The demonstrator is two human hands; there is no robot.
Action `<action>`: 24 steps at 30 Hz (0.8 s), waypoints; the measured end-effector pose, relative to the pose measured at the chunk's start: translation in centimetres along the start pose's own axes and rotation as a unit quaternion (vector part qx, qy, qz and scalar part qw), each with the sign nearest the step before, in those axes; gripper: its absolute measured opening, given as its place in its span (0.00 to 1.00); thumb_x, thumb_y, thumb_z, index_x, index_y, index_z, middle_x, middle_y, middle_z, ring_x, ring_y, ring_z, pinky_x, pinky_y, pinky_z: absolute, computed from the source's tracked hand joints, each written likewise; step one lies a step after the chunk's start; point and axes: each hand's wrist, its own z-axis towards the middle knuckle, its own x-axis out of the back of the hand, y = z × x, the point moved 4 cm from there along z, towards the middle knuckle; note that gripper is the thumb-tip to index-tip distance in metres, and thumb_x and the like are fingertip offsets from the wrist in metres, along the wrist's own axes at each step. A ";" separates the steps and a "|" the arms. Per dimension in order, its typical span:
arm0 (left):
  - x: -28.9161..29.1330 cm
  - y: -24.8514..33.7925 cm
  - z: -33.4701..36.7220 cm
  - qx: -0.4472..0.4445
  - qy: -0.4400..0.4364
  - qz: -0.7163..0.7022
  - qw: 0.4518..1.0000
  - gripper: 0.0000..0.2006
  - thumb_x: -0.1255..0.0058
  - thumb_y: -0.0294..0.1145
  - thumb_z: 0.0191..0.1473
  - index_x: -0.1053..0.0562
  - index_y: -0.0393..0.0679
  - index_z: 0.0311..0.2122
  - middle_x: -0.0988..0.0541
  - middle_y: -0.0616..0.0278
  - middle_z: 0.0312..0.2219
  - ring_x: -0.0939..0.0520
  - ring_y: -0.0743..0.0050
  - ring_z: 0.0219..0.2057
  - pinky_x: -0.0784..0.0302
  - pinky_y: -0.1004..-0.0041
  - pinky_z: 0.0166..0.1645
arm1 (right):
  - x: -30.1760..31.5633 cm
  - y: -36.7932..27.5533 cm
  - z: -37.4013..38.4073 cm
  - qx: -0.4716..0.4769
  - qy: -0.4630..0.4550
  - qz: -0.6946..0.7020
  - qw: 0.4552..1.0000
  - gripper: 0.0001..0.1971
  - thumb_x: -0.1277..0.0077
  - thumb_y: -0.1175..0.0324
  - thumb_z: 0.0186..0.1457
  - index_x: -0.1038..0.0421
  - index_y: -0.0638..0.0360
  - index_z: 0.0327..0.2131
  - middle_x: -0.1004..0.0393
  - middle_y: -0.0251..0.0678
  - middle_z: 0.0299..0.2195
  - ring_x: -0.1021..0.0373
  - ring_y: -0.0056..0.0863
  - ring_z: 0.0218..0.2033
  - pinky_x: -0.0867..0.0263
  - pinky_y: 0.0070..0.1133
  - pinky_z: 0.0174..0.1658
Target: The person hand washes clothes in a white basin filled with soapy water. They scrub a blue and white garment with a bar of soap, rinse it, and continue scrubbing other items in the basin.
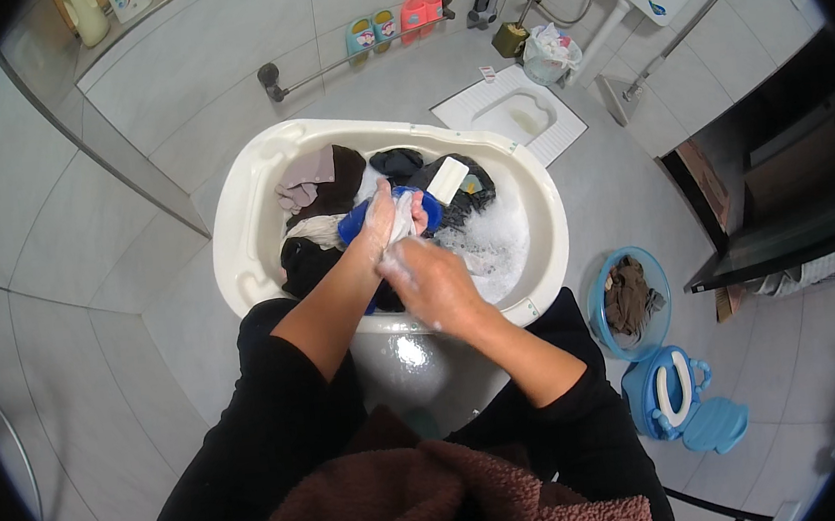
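Over a white oval tub (231, 198) of dark clothes and suds (512, 246), both my hands work on a wet white cloth (401, 220). My left hand (382, 222) is closed around it, fingers pointing away from me. Just nearer, my right hand (429, 277) is curled over the cloth's lower part, its fingertips partly hidden. Beneath the cloth shows a blue object (354, 222), mostly covered, so its kind is unclear. A white rectangular block (447, 179) rests on dark clothing right of my hands. A mauve and dark brown garment (319, 177) lies at the tub's far left.
Right of the tub stand a clear blue basin (602, 293) with brown clothes and a blue child's potty (643, 405). A squat toilet (524, 115) and a lined waste bin (548, 52) are beyond. Slippers (385, 25) hang on a wall rail (339, 67).
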 end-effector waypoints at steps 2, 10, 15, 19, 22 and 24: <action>0.8 -1.0 0.3 -0.069 0.009 0.108 0.992 0.28 0.64 0.61 0.64 0.30 0.41 0.41 0.28 0.63 0.29 0.26 0.70 0.27 0.28 0.72 0.31 | 0.0 0.2 0.1 0.005 0.016 -0.041 0.999 0.11 0.45 0.62 0.56 0.29 0.60 0.31 0.24 0.50 0.33 0.28 0.55 0.39 0.32 0.43 0.39; -0.8 -7.5 -2.8 -0.163 0.007 0.261 0.952 0.15 0.52 0.42 0.64 0.26 0.39 0.44 0.22 0.62 0.39 0.21 0.72 0.41 0.26 0.70 0.49 | 4.3 10.2 4.9 -0.246 0.267 0.011 0.932 0.16 0.44 0.57 0.54 0.24 0.60 0.22 0.23 0.50 0.28 0.26 0.50 0.30 0.33 0.39 0.35; -3.1 -5.0 -3.2 -0.053 -0.251 0.063 0.964 0.23 0.61 0.50 0.66 0.32 0.40 0.53 0.30 0.52 0.55 0.31 0.65 0.58 0.36 0.68 0.61 | -0.9 3.5 1.8 0.035 0.238 -0.031 0.970 0.15 0.40 0.56 0.51 0.26 0.57 0.23 0.25 0.44 0.25 0.27 0.48 0.27 0.32 0.36 0.36; -3.5 -7.0 -4.6 -0.053 -0.232 0.045 0.970 0.26 0.64 0.48 0.68 0.40 0.36 0.60 0.41 0.51 0.65 0.39 0.61 0.66 0.43 0.65 0.68 | -0.1 4.9 2.6 0.028 0.201 -0.186 0.961 0.13 0.40 0.58 0.49 0.25 0.58 0.26 0.23 0.43 0.26 0.26 0.49 0.27 0.31 0.37 0.36; -4.6 -8.1 -5.6 -0.113 -0.158 0.131 0.972 0.19 0.60 0.37 0.68 0.33 0.34 0.56 0.28 0.53 0.56 0.29 0.63 0.58 0.41 0.64 0.67 | 6.2 12.5 4.8 -0.267 0.348 -0.013 0.899 0.13 0.43 0.60 0.55 0.24 0.62 0.26 0.24 0.41 0.21 0.29 0.38 0.21 0.33 0.33 0.30; -5.7 -8.5 -6.2 -0.077 -0.169 0.176 0.967 0.19 0.62 0.37 0.69 0.33 0.33 0.56 0.28 0.54 0.54 0.28 0.62 0.57 0.40 0.63 0.67 | 8.0 13.5 5.5 -0.239 0.391 0.188 0.869 0.15 0.44 0.60 0.57 0.24 0.64 0.27 0.26 0.34 0.19 0.33 0.24 0.21 0.35 0.28 0.29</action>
